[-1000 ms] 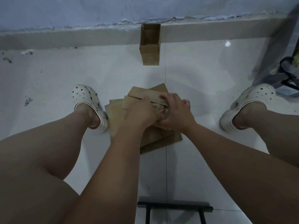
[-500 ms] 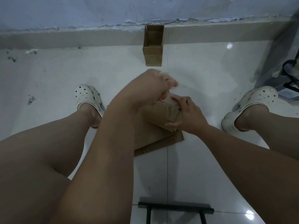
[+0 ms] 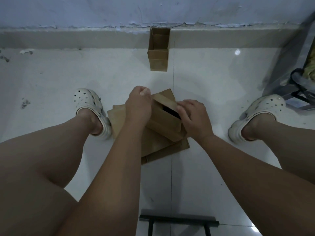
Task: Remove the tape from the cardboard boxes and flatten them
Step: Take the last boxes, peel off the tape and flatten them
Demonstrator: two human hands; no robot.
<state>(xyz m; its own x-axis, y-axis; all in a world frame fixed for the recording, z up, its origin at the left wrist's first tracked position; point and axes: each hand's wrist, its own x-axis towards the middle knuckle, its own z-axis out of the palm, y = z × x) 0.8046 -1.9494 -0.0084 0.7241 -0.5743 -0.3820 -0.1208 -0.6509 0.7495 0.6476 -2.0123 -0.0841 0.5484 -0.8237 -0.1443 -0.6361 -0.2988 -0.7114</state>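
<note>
A small brown cardboard box [image 3: 164, 122] lies tilted on a stack of flattened cardboard [image 3: 153, 148] on the white tile floor between my feet. A dark gap shows at its upper side. My right hand [image 3: 194, 116] grips the box's right end, fingers curled over the edge of the gap. My left hand [image 3: 139, 103] is curled tight at the box's far left corner, thumb pressed on the forefinger, pinching what looks like a pale bit of tape. A second box [image 3: 159, 50], upright and open at the top, stands against the wall's skirting.
My feet in white clogs [image 3: 88, 103] [image 3: 265, 108] stand on either side of the stack. A black metal frame [image 3: 179, 222] lies on the floor near me. At the right edge stands a dark metal stand with a black bag [image 3: 298, 86].
My left hand rose off the box with a pulling motion, then came back down to its far left corner. My right hand shifted to the box's right end, and a gap now shows in the box.
</note>
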